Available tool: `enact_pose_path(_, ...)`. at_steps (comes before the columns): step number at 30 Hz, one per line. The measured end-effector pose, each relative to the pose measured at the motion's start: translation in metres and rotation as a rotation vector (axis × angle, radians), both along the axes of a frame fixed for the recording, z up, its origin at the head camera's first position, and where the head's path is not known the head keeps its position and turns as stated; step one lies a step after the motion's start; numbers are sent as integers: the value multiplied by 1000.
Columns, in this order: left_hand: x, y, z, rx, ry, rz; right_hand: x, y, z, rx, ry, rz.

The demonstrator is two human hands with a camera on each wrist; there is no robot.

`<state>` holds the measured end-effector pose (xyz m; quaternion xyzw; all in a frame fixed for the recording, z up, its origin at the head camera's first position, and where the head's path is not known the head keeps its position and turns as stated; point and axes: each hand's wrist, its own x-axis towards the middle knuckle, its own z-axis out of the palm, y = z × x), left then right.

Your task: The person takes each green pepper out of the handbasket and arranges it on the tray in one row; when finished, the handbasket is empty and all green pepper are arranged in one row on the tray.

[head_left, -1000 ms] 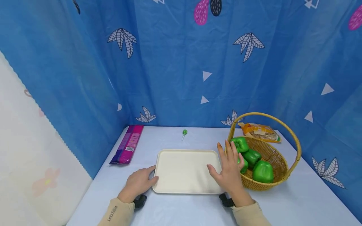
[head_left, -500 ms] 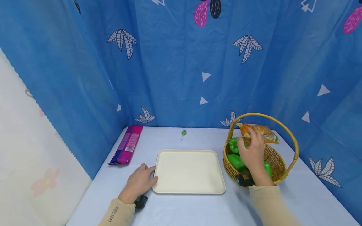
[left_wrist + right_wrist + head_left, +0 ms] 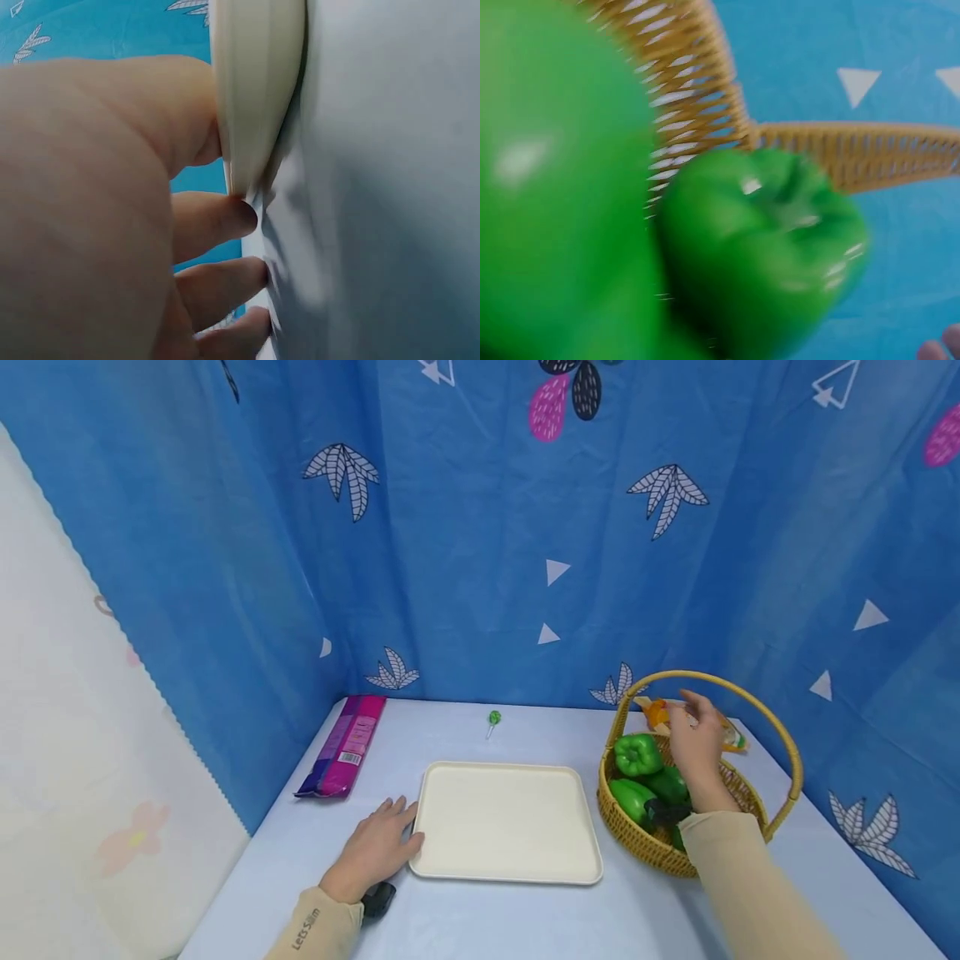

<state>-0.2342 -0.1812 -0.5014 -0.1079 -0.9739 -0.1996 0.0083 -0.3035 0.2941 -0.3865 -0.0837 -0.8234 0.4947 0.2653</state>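
Observation:
My left hand (image 3: 375, 847) rests at the left edge of the cream tray (image 3: 506, 822). In the left wrist view the thumb lies against the tray rim (image 3: 259, 82) and the index fingertip touches its edge, while the other fingers are spread over the table. My right hand (image 3: 697, 739) is above the wicker basket (image 3: 637, 843), inside its arched handle, with bent fingers and nothing visible in them. Several green bell peppers (image 3: 637, 754) lie in the basket. The right wrist view shows a bell pepper (image 3: 765, 247) close up and, at the corner, fingertips (image 3: 932, 350).
Behind the basket lies an orange snack bag (image 3: 656, 714), partly hidden by the right hand. A purple and pink packet (image 3: 345, 747) is at the back left. A green lollipop (image 3: 494, 718) lies behind the tray. A blue curtain (image 3: 465, 568) hangs behind the white table.
My right hand has moved from over the tray's right side to the right and away, over the basket. My left hand stays at the tray edge, its fingers now more spread.

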Motion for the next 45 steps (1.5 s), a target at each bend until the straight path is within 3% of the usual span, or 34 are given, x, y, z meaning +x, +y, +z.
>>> enact_pose_path(4,-1,4,-3,-14,-41,-8,-1,10,-19,-97,1,-11)
enact_pose_path(8,-2,4,-8,-52,-1,-16,0,13,-34,-144,49,-41)
enact_pose_path(14,-6,1,-9,-94,46,-11,-5,9,-46,12,25,78)
enact_pose_path(22,-9,1,-2,-135,155,-13,-8,9,-46,174,13,193)
enact_pose_path(26,-6,3,1,-133,168,-16,-10,9,-47,209,-20,224)
enact_pose_path(35,-1,1,1,-59,46,6,-14,9,-54,275,-29,245)
enact_pose_path(45,-4,0,-4,-61,30,-5,-13,10,-48,316,-235,253)
